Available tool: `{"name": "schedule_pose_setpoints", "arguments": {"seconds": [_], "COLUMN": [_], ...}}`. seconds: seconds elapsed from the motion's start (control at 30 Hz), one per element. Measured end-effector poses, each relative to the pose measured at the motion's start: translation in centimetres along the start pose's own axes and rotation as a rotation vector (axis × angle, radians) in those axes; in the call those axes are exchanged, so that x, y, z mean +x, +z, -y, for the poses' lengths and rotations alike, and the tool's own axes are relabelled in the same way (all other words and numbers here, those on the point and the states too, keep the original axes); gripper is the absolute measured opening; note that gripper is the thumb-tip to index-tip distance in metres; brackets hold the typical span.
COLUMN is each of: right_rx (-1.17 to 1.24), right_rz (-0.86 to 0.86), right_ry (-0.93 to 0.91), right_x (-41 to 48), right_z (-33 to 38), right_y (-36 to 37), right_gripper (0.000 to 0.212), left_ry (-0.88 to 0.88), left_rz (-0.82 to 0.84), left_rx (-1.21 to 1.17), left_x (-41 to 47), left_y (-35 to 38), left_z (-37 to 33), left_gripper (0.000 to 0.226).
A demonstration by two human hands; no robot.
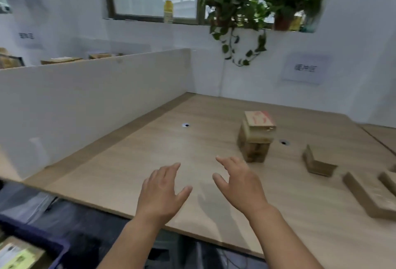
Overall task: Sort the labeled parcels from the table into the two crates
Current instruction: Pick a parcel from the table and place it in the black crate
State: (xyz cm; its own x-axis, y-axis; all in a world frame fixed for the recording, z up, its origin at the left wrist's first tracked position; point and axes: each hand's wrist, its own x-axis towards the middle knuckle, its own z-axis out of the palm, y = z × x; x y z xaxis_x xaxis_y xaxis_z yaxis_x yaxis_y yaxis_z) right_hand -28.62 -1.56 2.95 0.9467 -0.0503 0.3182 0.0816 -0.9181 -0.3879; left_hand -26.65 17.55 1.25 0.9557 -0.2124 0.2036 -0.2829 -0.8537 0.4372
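A stack of three cardboard parcels (pixel 256 138) stands on the wooden table (pixel 150 157), the top one bearing a red-printed label. More flat parcels lie to the right: one (pixel 317 162) near the stack, a larger one (pixel 370 196) by the right edge. My left hand (pixel 161 191) and my right hand (pixel 240 185) hover over the table with fingers spread, holding nothing. My right fingertips are just short of the stack's base. A dark blue crate (pixel 36 241) sits at the bottom left below the table, with a labeled parcel (pixel 19 256) inside.
A white partition (pixel 92 101) walls the table's left side. Cable holes (pixel 186 125) dot the tabletop. Potted plants (pixel 257 7) and a yellow bottle (pixel 168 11) stand on the window sill. A paper sign (pixel 304 68) hangs on the far wall.
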Motion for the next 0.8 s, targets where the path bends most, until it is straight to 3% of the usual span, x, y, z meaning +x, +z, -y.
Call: {"name": "schedule_pose_setpoints", "arguments": {"seconds": [0.27, 0.8], "right_rx": [-0.049, -0.1], "right_rz": [-0.063, -0.19], "right_ry": [0.151, 0.489], "right_x": [-6.2, -12.2], "right_z": [-10.4, -23.4], "right_y": [-6.4, -13.2], "right_gripper": [0.05, 0.051], "left_ry": [0.182, 0.511], "left_rz": [0.098, 0.267], "left_rx": [-0.057, -0.09], "left_x": [-0.9, 1.4], "left_y": [6.2, 14.1], "left_z": [-11.5, -27.0], "left_gripper": [0.066, 0.068]}}
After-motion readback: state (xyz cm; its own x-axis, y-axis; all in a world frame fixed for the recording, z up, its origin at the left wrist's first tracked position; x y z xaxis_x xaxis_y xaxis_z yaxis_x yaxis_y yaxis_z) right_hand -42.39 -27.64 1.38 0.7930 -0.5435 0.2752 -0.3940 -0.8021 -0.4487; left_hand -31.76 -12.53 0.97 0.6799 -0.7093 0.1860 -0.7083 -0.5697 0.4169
